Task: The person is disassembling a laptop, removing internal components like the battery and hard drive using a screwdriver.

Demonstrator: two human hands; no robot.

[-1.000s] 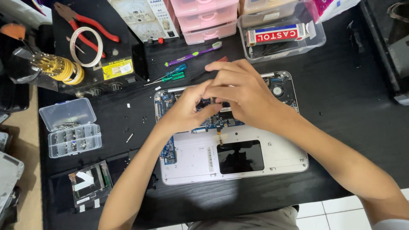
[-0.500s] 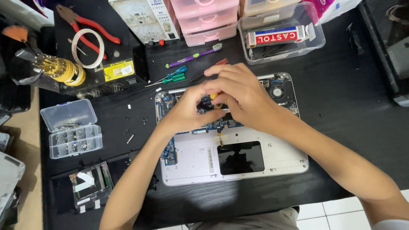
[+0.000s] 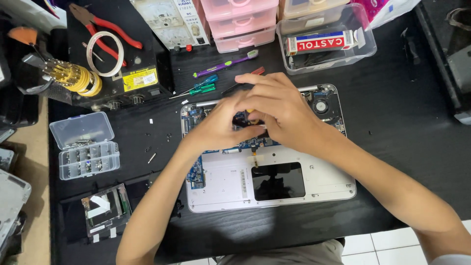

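Note:
An opened silver laptop base (image 3: 221,189) lies on the black table, its blue circuit board (image 3: 196,172) and small fan (image 3: 321,106) exposed. My left hand (image 3: 218,128) and my right hand (image 3: 282,110) hover close together over the upper middle of the board, fingers curled and fingertips meeting. A small yellowish bit shows between the fingers. Whether either hand grips it is hidden. A dark rectangular cutout (image 3: 277,180) lies below my wrists.
Behind the laptop lie a purple toothbrush (image 3: 225,64) and green and blue screwdrivers (image 3: 198,88). A clear screw organiser (image 3: 88,147) sits left, a removed part (image 3: 103,211) at front left. Red pliers (image 3: 105,27), a tape ring (image 3: 105,54), pink drawers (image 3: 243,24) and a clear box (image 3: 326,44) stand at the back.
Both hands stay over the same spot on the board, with only slight finger movement. Nothing else on the table has moved.

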